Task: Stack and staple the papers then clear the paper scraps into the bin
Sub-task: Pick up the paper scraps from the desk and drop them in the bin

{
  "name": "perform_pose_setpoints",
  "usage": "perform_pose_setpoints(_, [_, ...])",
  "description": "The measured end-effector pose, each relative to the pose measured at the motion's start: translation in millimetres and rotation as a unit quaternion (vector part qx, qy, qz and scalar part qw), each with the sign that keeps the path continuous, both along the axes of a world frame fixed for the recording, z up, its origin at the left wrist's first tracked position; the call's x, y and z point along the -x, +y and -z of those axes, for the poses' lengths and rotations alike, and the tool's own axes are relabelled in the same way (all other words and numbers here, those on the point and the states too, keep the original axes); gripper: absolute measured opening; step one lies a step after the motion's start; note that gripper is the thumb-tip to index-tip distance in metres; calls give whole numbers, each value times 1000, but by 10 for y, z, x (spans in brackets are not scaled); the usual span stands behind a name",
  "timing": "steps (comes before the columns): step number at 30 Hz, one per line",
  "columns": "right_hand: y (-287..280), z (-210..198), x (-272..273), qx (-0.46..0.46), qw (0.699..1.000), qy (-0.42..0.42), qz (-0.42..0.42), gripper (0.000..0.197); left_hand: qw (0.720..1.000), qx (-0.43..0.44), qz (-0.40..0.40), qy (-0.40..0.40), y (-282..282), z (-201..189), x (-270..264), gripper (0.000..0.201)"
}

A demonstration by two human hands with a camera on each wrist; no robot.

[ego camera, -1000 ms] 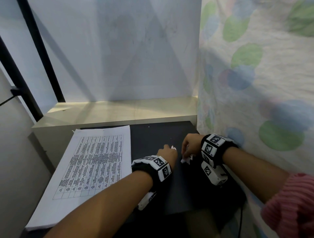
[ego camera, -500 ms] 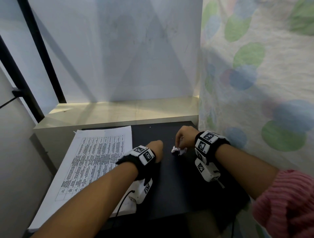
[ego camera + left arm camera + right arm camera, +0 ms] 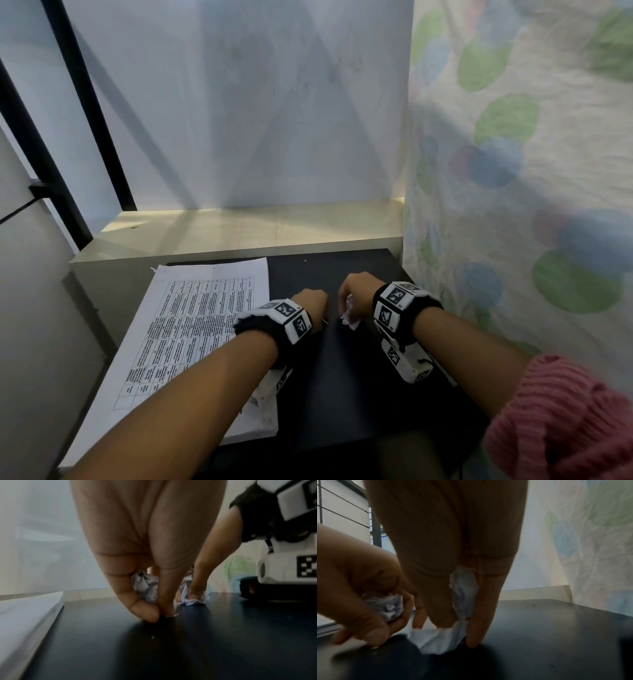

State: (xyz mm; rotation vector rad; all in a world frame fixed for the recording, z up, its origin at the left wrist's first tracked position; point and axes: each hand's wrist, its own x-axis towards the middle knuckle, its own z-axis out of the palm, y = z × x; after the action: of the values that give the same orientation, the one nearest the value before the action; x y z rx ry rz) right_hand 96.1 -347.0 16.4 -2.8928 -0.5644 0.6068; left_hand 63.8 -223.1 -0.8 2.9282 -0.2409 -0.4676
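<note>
A stack of printed papers (image 3: 191, 335) lies at the left of the black table (image 3: 342, 387). My left hand (image 3: 313, 303) stands fingertips-down on the table just right of the stack. In the left wrist view, my left hand (image 3: 160, 613) has its fingers curled round crumpled paper scraps (image 3: 145, 586). A hand's width to its right, my right hand (image 3: 356, 294) holds white paper scraps (image 3: 349, 317) that hang down to the table. In the right wrist view, the scraps (image 3: 464, 595) sit bunched between the fingers of my right hand (image 3: 458, 632). No bin or stapler is in view.
A pale shelf ledge (image 3: 239, 229) runs behind the table below a white wall. A spotted curtain (image 3: 513, 205) hangs close on the right. Black frame bars (image 3: 85, 102) stand at the left. The table's near edge (image 3: 308, 445) lies under my forearms.
Both hands have slid a little to the left across the black table, the left one nearer the paper stack. Each still grips its scraps.
</note>
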Motion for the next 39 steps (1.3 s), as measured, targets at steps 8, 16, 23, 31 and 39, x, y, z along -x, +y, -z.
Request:
perform_pose_setpoints(8, [11,51,115,16,999,-29,-11,23,999,-49,20,-11,-136,-45,110,29])
perform_pose_setpoints(16, [-197,41,222,-71,996,-6,46,14,999,-34,-9,12,-63,-52,159,34])
perform_pose_setpoints(23, [-76,45,244,-170,983,-6,71,12,993,89,-71,-24,323,-277,180,28])
perform_pose_setpoints(31, [297,-67,22,-178,980,-39,78,29,970,165,-155,-89,1514,-643,576,20])
perform_pose_setpoints(39, [691,15,-700,-124,982,-93,105,31,959,184,-202,-68,2242,-466,793,25])
